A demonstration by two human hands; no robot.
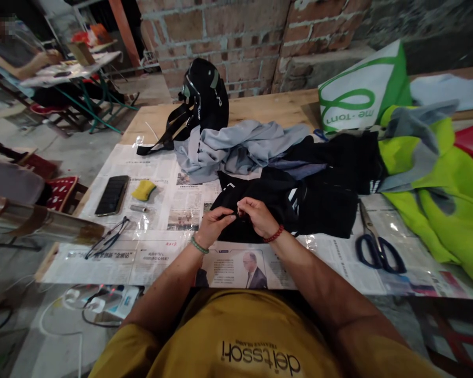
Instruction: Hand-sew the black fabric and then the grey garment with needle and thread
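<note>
Above a black garment with white stripes point(327, 205), my hands meet almost fingertip to fingertip. My left hand point(216, 223), wearing a green bead bracelet, is closed in a pinch. My right hand point(260, 215), with a red bracelet, also pinches, its fingers curled inward. Whatever lies between the fingertips is too small to make out. To the left on the newspaper point(150, 265) is a small pale cylinder that looks like a thread spool point(137, 208), below a yellow and green sponge point(144, 190). Scissors with dark blue handles point(376, 247) lie right of the garment.
A dark phone point(112, 195) and eyeglasses point(108, 236) lie at left. Behind the garment are grey cloth point(240, 144) and a black bag point(208, 94). A green and white bag point(362, 94) and neon yellow clothing point(437, 184) occupy the right. Another person point(16, 52) sits at a far table.
</note>
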